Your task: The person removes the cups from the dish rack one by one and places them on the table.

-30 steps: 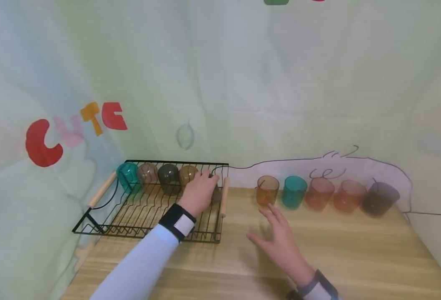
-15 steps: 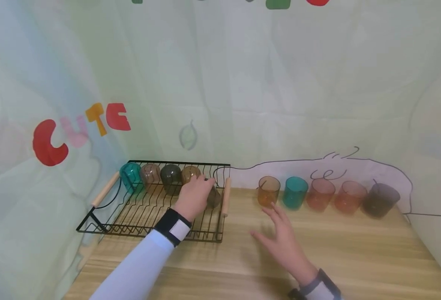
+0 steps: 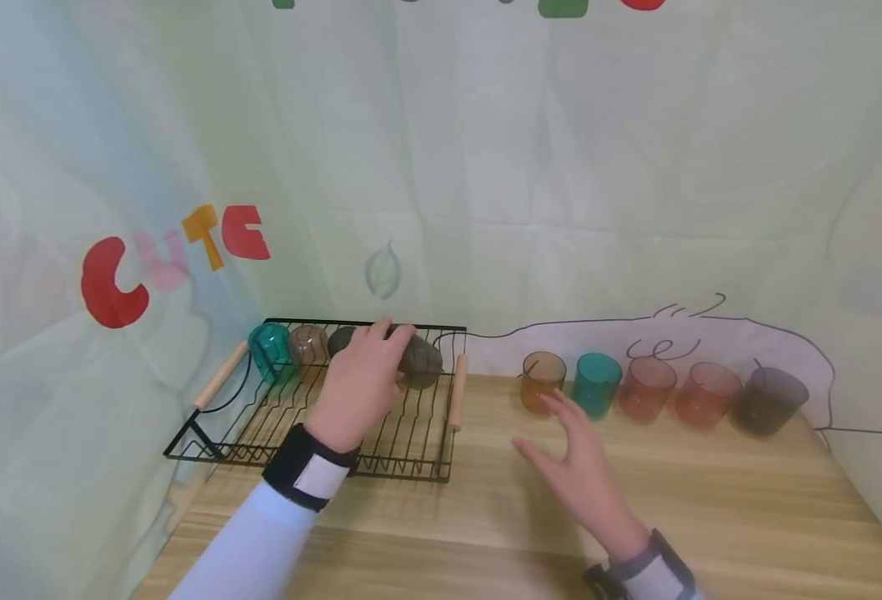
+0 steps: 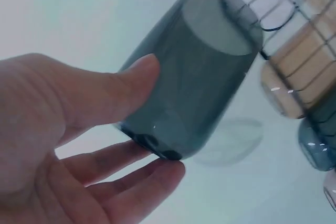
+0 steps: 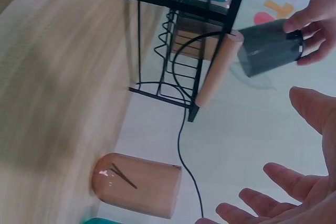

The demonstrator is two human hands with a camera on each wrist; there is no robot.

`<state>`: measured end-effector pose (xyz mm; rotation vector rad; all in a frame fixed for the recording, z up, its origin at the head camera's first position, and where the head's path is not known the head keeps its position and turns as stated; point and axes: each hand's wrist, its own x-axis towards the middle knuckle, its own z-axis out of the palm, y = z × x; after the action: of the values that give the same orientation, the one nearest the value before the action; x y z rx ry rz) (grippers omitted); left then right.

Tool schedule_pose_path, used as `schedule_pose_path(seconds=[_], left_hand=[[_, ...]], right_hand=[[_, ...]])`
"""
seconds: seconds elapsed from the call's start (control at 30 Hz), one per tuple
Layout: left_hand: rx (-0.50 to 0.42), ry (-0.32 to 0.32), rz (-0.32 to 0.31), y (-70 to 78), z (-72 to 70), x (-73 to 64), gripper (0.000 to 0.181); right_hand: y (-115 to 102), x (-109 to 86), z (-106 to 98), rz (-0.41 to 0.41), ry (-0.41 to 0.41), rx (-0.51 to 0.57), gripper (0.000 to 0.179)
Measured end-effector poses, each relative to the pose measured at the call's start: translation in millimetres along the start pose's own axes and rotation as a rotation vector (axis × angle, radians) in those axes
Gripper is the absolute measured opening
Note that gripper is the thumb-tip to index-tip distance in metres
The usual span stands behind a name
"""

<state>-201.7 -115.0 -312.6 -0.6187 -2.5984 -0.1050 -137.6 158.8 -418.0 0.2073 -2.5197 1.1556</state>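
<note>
My left hand (image 3: 357,379) grips a transparent dark grey cup (image 3: 421,363) between thumb and fingers, at its rounded base end. In the left wrist view the grey cup (image 4: 194,72) is tilted and raised above the wire rack. The rack (image 3: 458,396) is black with wooden handles. A teal cup (image 3: 267,346), a pinkish-brown cup (image 3: 308,344) and a dark cup (image 3: 339,338) stand along its back, bottoms up; my left hand partly covers the dark one. My right hand (image 3: 587,483) has its fingers spread, just in front of an amber cup (image 3: 543,375), holding nothing.
Right of the amber cup, a teal cup (image 3: 597,385), two pink cups (image 3: 647,387) and a dark cup (image 3: 769,402) stand mouth up in a row on the wooden table (image 3: 711,500). A printed curtain (image 3: 598,183) hangs close behind.
My left hand has raised the grey cup off the rack's right end, tilting it and shifting slightly left. My right hand stays near the amber cup, almost unmoved.
</note>
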Motion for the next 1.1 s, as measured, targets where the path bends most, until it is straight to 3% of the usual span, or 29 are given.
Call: schedule_pose_path(seconds=[0.1,0.2,0.4,0.53,0.67,0.87,0.97,1.1], left_hand=[[-0.094,0.087,-0.015,2.3,-10.3,-4.2,0.059],[-0.268,0.154,-0.049,6.6,-14.4,-7.9,0.059],[-0.684,0.269,-0.175,14.4,-4.6,-13.6,0.06],[-0.921,0.31,-0.269,19.6,6.9,-17.1,0.06],[-1.11,0.292,-0.347,29.2,15.9,-18.6,0.057],[-1.376,0.196,-0.465,53.3,23.2,-20.3,0.056],[-1.468,0.155,-0.483,66.8,25.6,-21.8,0.056],[-1.522,0.105,-0.466,81.2,30.9,-24.0,0.058]], right_hand=[[-3.4,0.5,-4.0,-0.003,0.024,0.01,0.071],[-7.1,1.3,-8.6,-0.011,0.044,0.02,0.07],[-15.3,0.5,-15.1,0.005,0.044,0.051,0.068],[-19.9,0.1,-16.5,0.016,0.044,0.086,0.069],[-23.0,1.7,-16.0,0.008,0.053,0.159,0.067],[-29.2,5.5,-15.0,0.006,0.027,0.316,0.058],[-32.3,6.6,-14.7,0.025,0.017,0.386,0.058],[-37.3,8.5,-15.8,0.032,0.003,0.452,0.056]])
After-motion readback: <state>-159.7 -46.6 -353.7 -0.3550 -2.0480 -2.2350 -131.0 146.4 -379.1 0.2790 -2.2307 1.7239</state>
